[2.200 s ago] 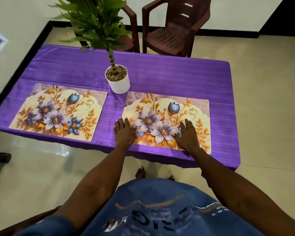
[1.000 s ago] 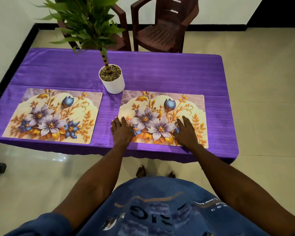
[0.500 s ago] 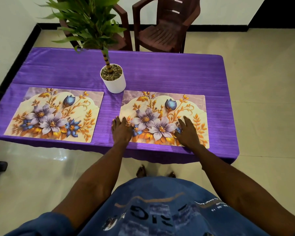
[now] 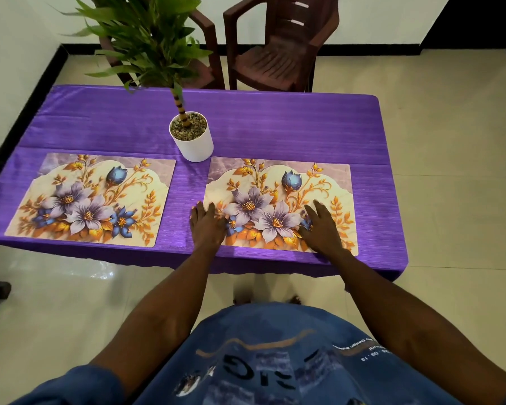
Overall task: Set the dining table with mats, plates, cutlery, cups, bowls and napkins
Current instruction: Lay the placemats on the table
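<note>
Two floral place mats lie side by side on the near half of the purple-clothed table (image 4: 275,124). The left mat (image 4: 91,200) is untouched. On the right mat (image 4: 281,188), my left hand (image 4: 206,226) lies flat across its near left corner, fingers straight and partly on the cloth. My right hand (image 4: 320,226) presses flat on the mat's near right part, fingers spread. Neither hand holds anything.
A white pot (image 4: 192,138) with a tall green plant stands between the mats' far corners. Two dark brown plastic chairs (image 4: 278,51) stand behind the table's far edge. The table's far half shows bare purple cloth. Tiled floor surrounds the table.
Both hands have stayed flat on the right mat. The mat's near edge sits slightly squarer to the table edge than 2.2 s ago; the view has shifted a little.
</note>
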Motion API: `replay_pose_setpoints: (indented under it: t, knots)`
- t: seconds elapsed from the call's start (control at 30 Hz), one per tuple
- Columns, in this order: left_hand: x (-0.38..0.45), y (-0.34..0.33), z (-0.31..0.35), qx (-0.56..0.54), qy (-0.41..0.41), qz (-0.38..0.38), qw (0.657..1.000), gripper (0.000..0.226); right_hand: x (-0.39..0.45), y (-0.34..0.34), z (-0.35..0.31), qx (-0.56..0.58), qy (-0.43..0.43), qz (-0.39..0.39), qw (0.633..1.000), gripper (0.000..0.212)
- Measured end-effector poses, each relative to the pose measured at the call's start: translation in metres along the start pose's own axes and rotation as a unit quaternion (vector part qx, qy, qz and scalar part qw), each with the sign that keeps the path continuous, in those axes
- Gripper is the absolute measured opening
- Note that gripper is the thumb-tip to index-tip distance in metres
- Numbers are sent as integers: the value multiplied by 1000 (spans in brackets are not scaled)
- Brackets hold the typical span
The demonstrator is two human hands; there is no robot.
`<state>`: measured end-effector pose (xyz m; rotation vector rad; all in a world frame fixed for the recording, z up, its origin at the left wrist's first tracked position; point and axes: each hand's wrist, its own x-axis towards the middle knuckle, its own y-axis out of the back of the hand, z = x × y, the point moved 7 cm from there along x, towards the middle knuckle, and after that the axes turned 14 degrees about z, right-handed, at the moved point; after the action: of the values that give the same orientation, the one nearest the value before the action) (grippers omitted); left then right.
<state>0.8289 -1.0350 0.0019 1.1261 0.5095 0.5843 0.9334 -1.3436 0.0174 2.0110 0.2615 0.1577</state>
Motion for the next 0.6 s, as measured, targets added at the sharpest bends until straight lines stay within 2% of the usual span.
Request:
replay_pose_setpoints:
  t: [0.3,0.47,0.6]
  knots:
    - [0,1,2,-12,-10,10,1000,65,0,0,2,0,-4,-8,1000,68]
    - [8,-15,-9,54,-41,-15,998,59,-1,1,1,0,-9,-14,1000,68]
    - [5,-9,-3,55,-43,-17,997,65,-1,3,-2,-3,-5,-10,1000,68]
